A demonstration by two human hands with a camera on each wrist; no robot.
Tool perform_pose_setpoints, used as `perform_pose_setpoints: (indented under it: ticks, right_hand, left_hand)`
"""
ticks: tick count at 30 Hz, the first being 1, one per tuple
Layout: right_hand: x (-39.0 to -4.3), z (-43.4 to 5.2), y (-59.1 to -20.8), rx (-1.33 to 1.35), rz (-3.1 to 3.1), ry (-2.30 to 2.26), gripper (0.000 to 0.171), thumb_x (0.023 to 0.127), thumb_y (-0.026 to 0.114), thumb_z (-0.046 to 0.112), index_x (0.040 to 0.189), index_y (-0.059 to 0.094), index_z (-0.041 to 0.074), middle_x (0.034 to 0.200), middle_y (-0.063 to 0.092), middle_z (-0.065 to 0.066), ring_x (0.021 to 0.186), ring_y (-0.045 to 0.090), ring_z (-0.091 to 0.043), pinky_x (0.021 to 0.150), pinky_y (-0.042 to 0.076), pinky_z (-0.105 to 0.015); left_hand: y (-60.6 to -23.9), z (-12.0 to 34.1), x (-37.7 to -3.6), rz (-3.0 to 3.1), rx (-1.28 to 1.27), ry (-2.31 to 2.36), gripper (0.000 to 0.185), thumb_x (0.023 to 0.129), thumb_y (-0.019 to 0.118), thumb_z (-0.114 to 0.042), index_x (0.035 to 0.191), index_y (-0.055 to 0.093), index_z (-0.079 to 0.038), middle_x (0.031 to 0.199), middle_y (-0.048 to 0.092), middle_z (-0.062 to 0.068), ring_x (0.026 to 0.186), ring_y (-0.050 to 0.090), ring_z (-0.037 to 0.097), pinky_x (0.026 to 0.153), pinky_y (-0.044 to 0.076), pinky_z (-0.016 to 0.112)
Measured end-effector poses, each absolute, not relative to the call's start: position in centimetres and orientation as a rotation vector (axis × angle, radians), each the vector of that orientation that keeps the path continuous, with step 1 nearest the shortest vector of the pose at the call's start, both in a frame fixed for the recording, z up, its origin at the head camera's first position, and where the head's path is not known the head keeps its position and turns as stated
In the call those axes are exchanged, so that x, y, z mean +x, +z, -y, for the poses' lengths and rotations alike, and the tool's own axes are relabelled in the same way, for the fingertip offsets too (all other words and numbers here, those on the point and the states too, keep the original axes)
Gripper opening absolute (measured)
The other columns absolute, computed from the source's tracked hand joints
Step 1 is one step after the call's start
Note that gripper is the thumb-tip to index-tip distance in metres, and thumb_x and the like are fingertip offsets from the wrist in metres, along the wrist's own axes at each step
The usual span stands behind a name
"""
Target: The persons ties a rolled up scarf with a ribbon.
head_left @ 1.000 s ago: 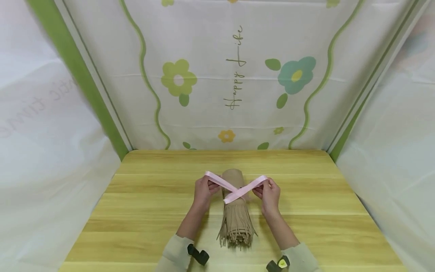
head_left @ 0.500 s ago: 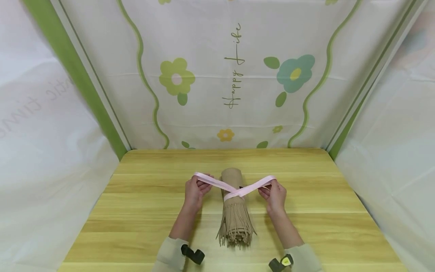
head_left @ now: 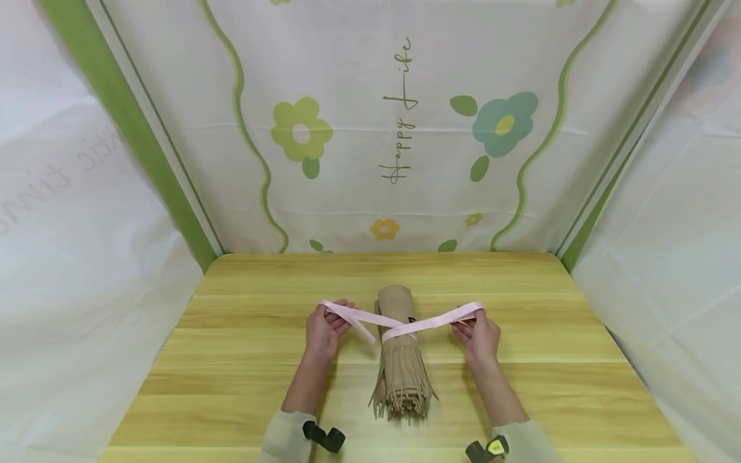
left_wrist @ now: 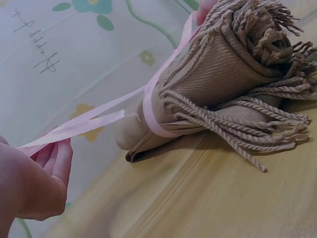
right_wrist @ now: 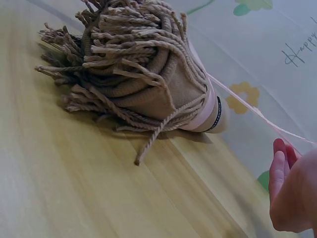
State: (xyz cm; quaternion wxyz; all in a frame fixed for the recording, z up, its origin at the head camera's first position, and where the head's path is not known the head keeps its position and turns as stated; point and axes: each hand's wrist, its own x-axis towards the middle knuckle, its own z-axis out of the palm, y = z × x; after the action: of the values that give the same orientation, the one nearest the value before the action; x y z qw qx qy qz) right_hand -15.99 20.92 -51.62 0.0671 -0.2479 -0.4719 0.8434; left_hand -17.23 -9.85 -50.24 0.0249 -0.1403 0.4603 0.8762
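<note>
A rolled tan scarf (head_left: 396,302) with twisted fringe (left_wrist: 233,124) lies on the table, its fringed end toward me. Round its middle runs a pink ribbon (head_left: 431,323), crossed on top of the roll. To the left of the scarf, my left hand (head_left: 323,331) pinches one part of the ribbon, and a loose tail slants down beside the roll. My right hand (head_left: 479,335) pinches the other part out to the right. Both stretches are drawn out sideways above the table. A dark tag (right_wrist: 216,115) shows on the scarf near the ribbon in the right wrist view.
The wooden table (head_left: 231,360) extends on both sides of the scarf. Behind it hangs a white curtain (head_left: 359,77) printed with flowers, and white cloth walls (head_left: 87,289) stand at left and right. Each wrist carries a small black camera (head_left: 324,437).
Both hands have moved apart, left hand leftward and right hand rightward, drawing the ribbon out and flattening its crossing on the scarf. One tail now hangs free at the left. The scarf has stayed put.
</note>
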Motion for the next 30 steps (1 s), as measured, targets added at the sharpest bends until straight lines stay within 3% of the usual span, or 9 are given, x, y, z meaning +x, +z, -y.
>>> perform_pose_setpoints:
  ticks: [5, 13, 19, 30]
  right_hand:
    - [-15.6, -22.2, -51.6, -0.766, 1.374, 2.570, 0.047, 0.107, 0.042, 0.027, 0.078, 0.076, 0.014, 0.072, 0.075, -0.001, 0.062, 0.072, -0.011, 0.060, 0.058, -0.023]
    - [-14.9, -23.9, -51.4, -0.804, 1.321, 2.589, 0.049, 0.108, 0.042, 0.029, 0.080, 0.079, 0.011, 0.077, 0.077, -0.003, 0.065, 0.073, -0.012, 0.062, 0.058, -0.022]
    - [-14.4, -24.6, -51.4, -0.823, 1.313, 2.636, 0.050, 0.108, 0.040, 0.029, 0.083, 0.078, 0.011, 0.079, 0.077, -0.003, 0.068, 0.073, -0.013, 0.067, 0.059, -0.022]
    - [-14.2, -25.1, -52.0, -0.831, 1.295, 2.729, 0.051, 0.109, 0.036, 0.032, 0.088, 0.078, 0.013, 0.085, 0.078, -0.002, 0.073, 0.073, -0.013, 0.075, 0.059, -0.022]
  left_hand:
    - [-50.4, 11.2, -17.0, -1.360, -0.535, 2.738, 0.044, 0.108, 0.034, -0.021, 0.102, 0.071, 0.003, 0.090, 0.077, 0.010, 0.088, 0.075, 0.022, 0.081, 0.060, 0.036]
    - [-50.7, 12.3, -16.3, -1.348, -0.600, 2.753, 0.039, 0.108, 0.033, -0.021, 0.110, 0.062, 0.006, 0.081, 0.075, 0.006, 0.077, 0.073, 0.016, 0.080, 0.060, 0.036]
    - [-50.9, 13.0, -15.7, -1.227, -0.642, 2.780, 0.047, 0.109, 0.030, -0.024, 0.096, 0.069, -0.002, 0.085, 0.077, 0.008, 0.086, 0.075, 0.019, 0.084, 0.059, 0.036]
    - [-51.3, 13.4, -15.3, -1.084, -0.623, 2.815, 0.051, 0.109, 0.027, -0.023, 0.096, 0.073, -0.004, 0.093, 0.077, 0.007, 0.094, 0.075, 0.020, 0.087, 0.058, 0.031]
